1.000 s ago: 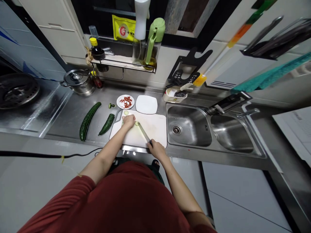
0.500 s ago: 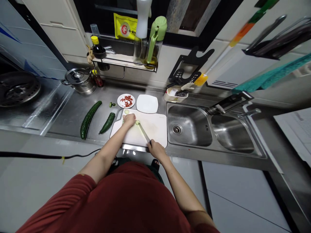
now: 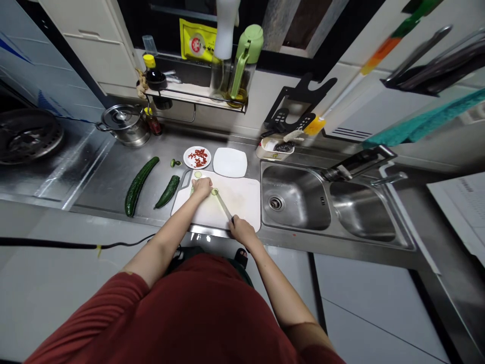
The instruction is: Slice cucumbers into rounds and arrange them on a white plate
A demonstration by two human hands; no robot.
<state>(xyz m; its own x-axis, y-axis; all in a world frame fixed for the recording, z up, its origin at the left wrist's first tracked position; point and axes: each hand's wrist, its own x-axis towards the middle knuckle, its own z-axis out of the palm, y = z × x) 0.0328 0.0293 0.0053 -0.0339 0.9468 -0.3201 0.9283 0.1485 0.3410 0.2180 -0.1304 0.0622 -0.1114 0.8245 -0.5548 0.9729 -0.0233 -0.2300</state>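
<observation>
Clasping a knife [image 3: 225, 206], right fingers [image 3: 235, 223] curl tight; left fingers' [image 3: 205, 184] hold is hidden, white plate [image 3: 230, 162] beyond.

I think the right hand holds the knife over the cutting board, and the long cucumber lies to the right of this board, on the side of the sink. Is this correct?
Not the cucumber's side: the head view shows the long cucumber to the left of the cutting board, away from the sink. The right hand does hold the knife over the board.
</observation>
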